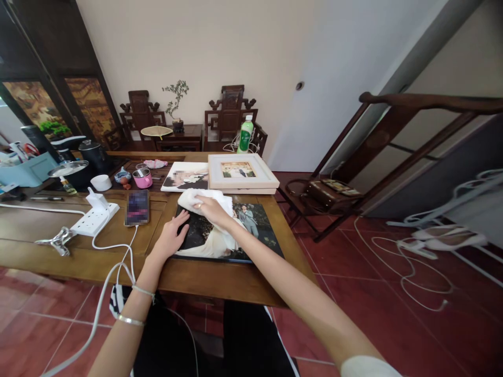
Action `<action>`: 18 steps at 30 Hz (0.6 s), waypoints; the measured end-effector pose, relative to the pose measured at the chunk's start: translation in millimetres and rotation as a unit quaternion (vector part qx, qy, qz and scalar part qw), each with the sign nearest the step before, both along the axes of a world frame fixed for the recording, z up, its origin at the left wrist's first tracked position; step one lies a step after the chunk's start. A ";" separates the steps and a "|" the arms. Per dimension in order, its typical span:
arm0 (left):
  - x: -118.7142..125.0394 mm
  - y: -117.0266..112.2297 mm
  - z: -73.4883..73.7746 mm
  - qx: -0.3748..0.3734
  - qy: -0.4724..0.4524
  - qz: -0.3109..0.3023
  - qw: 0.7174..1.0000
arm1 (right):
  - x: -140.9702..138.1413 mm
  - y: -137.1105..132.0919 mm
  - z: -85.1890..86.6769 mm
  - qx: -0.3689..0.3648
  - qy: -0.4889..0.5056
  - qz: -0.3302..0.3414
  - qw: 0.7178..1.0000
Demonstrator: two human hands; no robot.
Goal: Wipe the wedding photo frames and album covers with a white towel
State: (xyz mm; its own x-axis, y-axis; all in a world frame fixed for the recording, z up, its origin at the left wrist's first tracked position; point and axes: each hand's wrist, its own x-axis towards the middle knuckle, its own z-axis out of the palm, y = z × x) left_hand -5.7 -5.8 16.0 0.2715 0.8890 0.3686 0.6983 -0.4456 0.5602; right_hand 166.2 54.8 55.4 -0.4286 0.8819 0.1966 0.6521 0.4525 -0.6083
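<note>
Clutching a white cloth (189, 199), the right hand (214, 210) rested over the photo panel (262, 226) while the left hand (173, 234) lay spread on its left edge.

A brown, polished wooden worktop (176, 275) carries a dark, glossy, rectangular photo panel (209, 236). Just beyond the panel lie a white-edged rectangular photo print (187, 178) and a thick, cream-white picture frame (240, 173). Left of the panel lies a rectangular phone (137, 207); farther left sit a white plastic power strip (89, 222), a shiny silver three-pronged metal piece (59, 241) and a light-blue plastic box (33, 172).
</note>
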 end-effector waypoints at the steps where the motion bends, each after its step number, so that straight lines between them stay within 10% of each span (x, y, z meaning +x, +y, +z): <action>1: -0.2 0.2 -0.3 -0.001 -0.002 0.000 1.000 | -3.4 0.7 -0.5 0.002 0.002 0.006 1.000; 18: 0.0 0.3 -2.1 0.007 -0.019 0.002 1.000 | 151.9 -62.3 -26.3 0.044 -0.041 -0.097 0.993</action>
State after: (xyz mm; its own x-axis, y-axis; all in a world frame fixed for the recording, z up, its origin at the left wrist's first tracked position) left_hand -5.7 -5.5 13.9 0.2541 0.8848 0.3905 0.6780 -0.4509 0.5805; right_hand 318.1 -7.5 29.1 -0.2704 0.9300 0.2491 0.7772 0.3636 -0.5135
